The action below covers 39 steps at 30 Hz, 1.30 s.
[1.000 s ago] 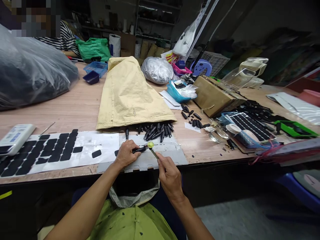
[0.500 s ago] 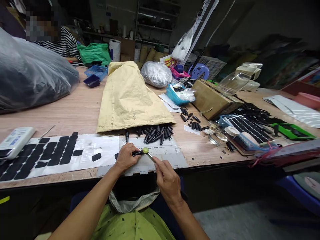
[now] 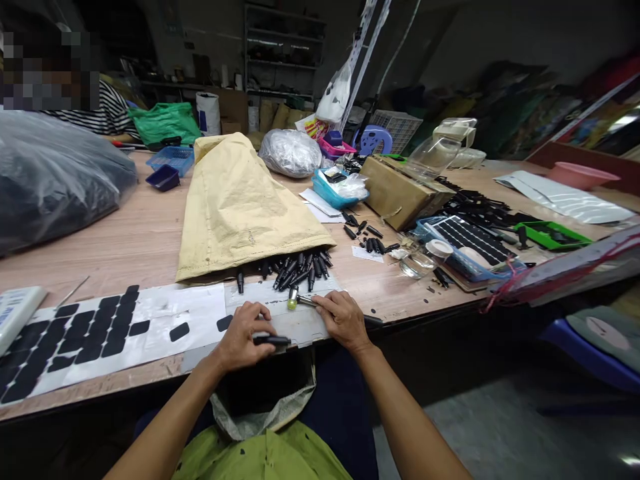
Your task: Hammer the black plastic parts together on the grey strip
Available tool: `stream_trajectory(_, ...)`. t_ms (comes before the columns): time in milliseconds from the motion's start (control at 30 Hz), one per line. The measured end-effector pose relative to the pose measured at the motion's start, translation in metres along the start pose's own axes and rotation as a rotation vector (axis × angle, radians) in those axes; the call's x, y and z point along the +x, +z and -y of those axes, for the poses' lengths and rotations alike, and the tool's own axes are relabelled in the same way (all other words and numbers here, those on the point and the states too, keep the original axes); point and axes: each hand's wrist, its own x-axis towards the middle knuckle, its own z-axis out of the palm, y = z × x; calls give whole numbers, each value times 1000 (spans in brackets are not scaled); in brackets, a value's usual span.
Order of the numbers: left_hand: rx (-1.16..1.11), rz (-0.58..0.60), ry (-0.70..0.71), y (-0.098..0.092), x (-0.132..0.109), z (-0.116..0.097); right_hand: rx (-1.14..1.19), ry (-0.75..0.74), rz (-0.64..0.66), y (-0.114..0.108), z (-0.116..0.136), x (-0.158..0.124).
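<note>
My left hand (image 3: pixel 249 335) is at the table's front edge, its thumb and fingers closed on a slim black tube-shaped piece (image 3: pixel 274 340) that lies nearly level. Just below it gapes the mouth of a pale woven bag (image 3: pixel 296 405) on my lap. In my right hand (image 3: pixel 343 319) is a small hammer (image 3: pixel 293 298) with a metal shaft and a yellow-green face, pointing left over the grey sheet (image 3: pixel 315 327). Behind the hammer, more black tube-shaped pieces (image 3: pixel 300 268) spill from under a yellow sack (image 3: pixel 245 213).
On the left are a white sheet with black stickers (image 3: pixel 200 303), a white scale (image 3: pixel 19 310) and a large plastic bag (image 3: pixel 60 180). To the right stand a cardboard box (image 3: pixel 400 190), a blue basket (image 3: pixel 455 257) and a green tray (image 3: pixel 553 235). A person in a striped sleeve (image 3: pixel 115 110) sits opposite.
The hammer head has come away from the black piece and turned upward-right. My left hand has brought the piece down to the table edge above the bag. The view has shifted slightly.
</note>
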Motion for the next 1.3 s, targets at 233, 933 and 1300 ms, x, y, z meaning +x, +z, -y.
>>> stream_trajectory(233,173,104,90,17,-46,-23,1,21,-21,7,-4,-3)
stream_trajectory(933,282,-315,-356,-3,29,9,-5,34,-8,5,-3,-1)
stream_trajectory(1300,116,-201,-202,15,28,10,67,-15,36,-3,-2,0)
